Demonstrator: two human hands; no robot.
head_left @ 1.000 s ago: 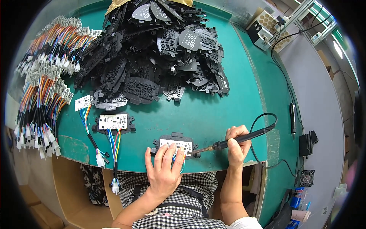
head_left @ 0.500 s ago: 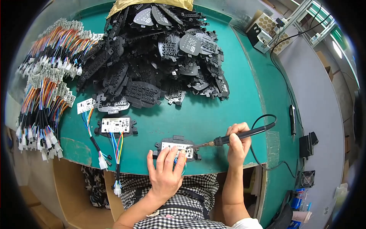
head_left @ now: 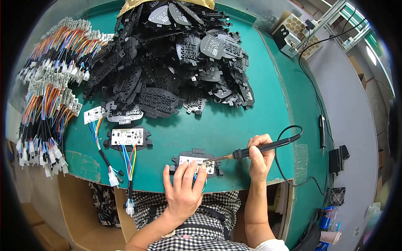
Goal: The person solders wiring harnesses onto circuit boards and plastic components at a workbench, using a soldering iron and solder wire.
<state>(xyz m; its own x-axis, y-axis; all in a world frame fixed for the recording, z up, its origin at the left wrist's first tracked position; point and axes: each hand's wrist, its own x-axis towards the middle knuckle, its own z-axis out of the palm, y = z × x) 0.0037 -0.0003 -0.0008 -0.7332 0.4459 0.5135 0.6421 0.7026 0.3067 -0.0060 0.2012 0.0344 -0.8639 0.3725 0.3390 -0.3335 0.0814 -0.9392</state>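
My left hand (head_left: 183, 194) lies with its fingers spread across a white circuit board (head_left: 184, 160), pressing it onto a black plastic panel (head_left: 198, 151) by the table's front edge. Coloured wires show partly under those fingers. In my right hand (head_left: 260, 163) is a soldering iron (head_left: 268, 146), gripped like a pen, its tip at the board's upper part near my left fingertips. To the left sits another black panel with a white board (head_left: 127, 137) and a wire harness hanging over the edge. Beside it lies a loose wired board (head_left: 94, 115).
A large heap of black panels (head_left: 159, 75) fills the table's back. Bundles of wired boards (head_left: 46, 113) are piled at the left. On the right are the iron's cable (head_left: 277, 163), a black pen-like tool (head_left: 322, 131), a small fan (head_left: 337, 195) and a white box (head_left: 287, 42).
The soldering iron's tip has shifted slightly left along the board, and its handle tilts a little differently. My left hand stays on the board.
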